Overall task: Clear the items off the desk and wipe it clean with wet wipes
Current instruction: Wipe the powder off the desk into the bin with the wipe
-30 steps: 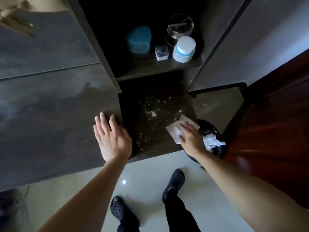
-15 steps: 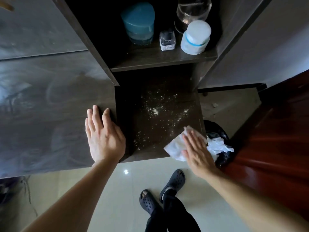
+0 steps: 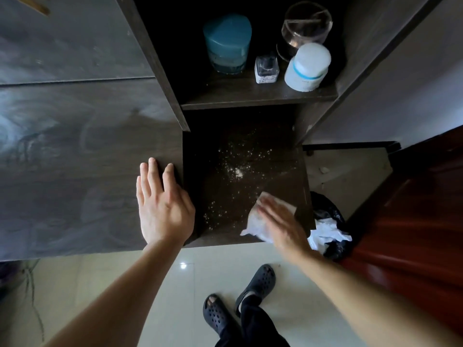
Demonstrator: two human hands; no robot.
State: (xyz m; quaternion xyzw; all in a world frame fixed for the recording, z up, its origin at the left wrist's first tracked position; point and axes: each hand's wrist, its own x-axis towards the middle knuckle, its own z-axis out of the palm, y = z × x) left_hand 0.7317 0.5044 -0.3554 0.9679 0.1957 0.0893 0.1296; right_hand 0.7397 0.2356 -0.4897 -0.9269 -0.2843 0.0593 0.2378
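White wet wipe under flat, straight-fingered right hand on speckled desk; left hand likewise flat alongside

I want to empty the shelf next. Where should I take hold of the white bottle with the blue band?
Probably the round cap of the white bottle, coming from the front: it stands upright near the shelf edge, with the glass jar close behind and the small glass bottle on its left.

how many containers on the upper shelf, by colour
teal: 1, the teal tub
clear glass: 2, the round glass jar and the small square bottle
white: 1, the white bottle with a blue band
total: 4
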